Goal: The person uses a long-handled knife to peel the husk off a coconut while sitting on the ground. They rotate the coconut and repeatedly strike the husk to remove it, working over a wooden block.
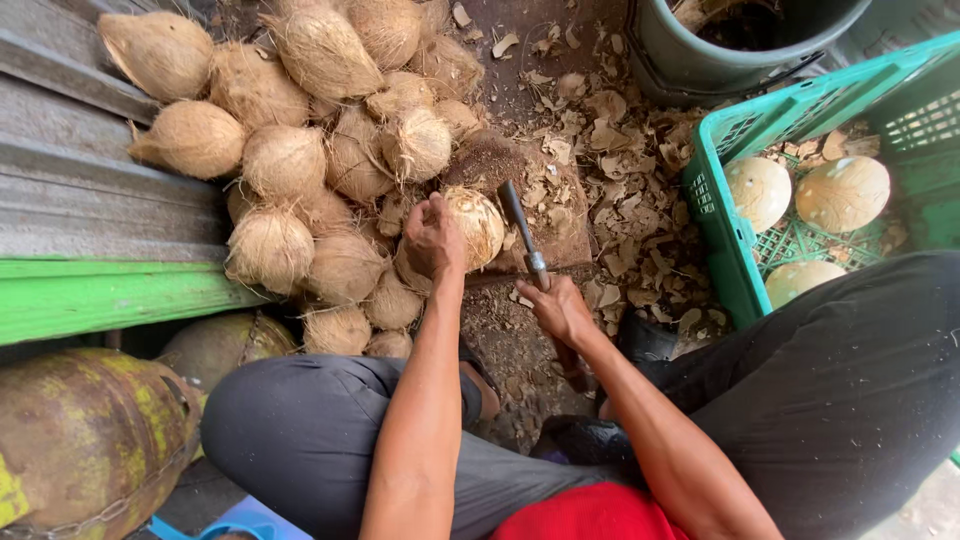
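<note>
**On the ground between pile and crate: coconut stripping, early stage**

At far left, a corrugated metal sheet (70, 190) with a green painted edge borders the work area, and a rusty yellow-green gas cylinder (85, 435) lies below it. Next to these sits the pile of husked coconuts (300, 150), brown and fibrous, heaped many deep; judged by its size, most of the work remains.

Toward the centre, the left hand (432, 238) closes its fingers over the top of the coconut in hand (474, 226), pressing it down on the chopping spot. This nut rests just right of the pile, touching its nearest neighbours. Its surface is pale tan, with fine fibre clinging and a lighter patch facing the blade; it appears partly cleaned, not finished.

The right hand (560, 310) is wrapped tight around the handle of a cleaver (522, 232), whose dark blade lies beside the nut, edge close to it; contact cannot be confirmed.

Further right, shell chips (620, 170) litter the dirt thickly. A dark green bucket (740, 40) stands at the top. At far right, a green plastic crate (720, 215) holds three smooth, pale, stripped coconuts (842, 192), the only completed pieces visible.
</note>
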Available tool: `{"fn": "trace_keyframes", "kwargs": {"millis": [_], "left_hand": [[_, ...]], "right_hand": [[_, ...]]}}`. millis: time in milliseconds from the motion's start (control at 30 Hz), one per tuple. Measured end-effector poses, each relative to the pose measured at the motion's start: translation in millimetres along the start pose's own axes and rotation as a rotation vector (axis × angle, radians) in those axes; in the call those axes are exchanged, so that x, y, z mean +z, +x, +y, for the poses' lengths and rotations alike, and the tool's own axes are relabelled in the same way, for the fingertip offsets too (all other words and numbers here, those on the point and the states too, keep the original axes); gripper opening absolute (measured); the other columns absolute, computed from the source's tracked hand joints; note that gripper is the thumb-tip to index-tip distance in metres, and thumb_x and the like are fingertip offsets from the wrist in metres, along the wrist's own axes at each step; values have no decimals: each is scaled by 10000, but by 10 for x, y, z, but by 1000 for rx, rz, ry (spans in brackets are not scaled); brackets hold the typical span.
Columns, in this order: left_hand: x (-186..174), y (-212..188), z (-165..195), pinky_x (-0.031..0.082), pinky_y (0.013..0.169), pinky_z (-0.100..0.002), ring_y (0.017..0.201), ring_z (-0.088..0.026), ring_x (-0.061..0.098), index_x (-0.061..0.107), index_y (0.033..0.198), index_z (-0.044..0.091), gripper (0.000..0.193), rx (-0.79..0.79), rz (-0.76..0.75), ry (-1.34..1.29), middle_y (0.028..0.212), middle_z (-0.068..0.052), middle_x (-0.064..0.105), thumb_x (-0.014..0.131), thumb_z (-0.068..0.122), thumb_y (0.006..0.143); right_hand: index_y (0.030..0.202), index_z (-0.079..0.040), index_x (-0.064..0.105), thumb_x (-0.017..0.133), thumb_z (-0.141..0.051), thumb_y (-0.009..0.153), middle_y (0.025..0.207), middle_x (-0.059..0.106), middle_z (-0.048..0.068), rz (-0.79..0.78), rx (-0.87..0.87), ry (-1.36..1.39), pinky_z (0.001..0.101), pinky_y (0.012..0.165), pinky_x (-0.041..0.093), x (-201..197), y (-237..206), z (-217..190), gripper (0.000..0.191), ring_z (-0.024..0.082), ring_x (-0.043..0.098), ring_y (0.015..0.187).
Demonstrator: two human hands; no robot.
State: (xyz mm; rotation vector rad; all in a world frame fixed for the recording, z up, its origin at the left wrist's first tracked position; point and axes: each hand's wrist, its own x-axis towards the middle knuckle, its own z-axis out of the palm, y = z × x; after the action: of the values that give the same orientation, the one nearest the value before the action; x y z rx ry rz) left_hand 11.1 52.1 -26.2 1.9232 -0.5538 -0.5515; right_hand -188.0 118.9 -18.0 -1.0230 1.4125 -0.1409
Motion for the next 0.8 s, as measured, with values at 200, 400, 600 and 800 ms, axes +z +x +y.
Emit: {"fn": "trace_keyframes", "kwargs": {"millis": [200, 400, 600, 800], "left_hand": [[-108, 114, -24, 497, 921, -528, 1214, -324, 569, 516, 1441, 155, 826, 95, -309, 506, 1409, -157, 543, 715, 681, 835], [-87, 12, -105, 630, 737, -427, 1153, -313, 650, 567, 1533, 331, 643, 439, -334, 948, 1473, -158, 560, 480, 181, 914], [87, -110, -105, 600, 720, -416, 1066, -255, 660, 589, 1442, 256, 595, 74, -112, 408, 1373, -129, 600, 577, 362, 857], [33, -173, -63, 579, 637, -352, 977, -202, 668, 605, 1400, 222, 595, 49, -94, 405, 1317, -115, 629, 603, 394, 830]], "right_hand": [[825, -145, 489, 669, -341, 965, 614, 502, 6, 92, -89, 125, 344, 408, 432, -242, -90, -226, 300, 131, 452, 452], [782, -109, 522, 597, -276, 994, 634, 555, 54, 225, -272, -10, 360, 436, 498, -233, -269, -292, 280, 152, 500, 470], [795, -95, 637, 620, -252, 964, 679, 604, 29, 126, -270, -118, 390, 542, 539, -90, -237, -346, 231, 146, 543, 540], [790, -51, 640, 652, -298, 947, 620, 596, 62, 330, -419, 24, 419, 525, 473, -179, -308, -356, 293, 168, 531, 535]]}}
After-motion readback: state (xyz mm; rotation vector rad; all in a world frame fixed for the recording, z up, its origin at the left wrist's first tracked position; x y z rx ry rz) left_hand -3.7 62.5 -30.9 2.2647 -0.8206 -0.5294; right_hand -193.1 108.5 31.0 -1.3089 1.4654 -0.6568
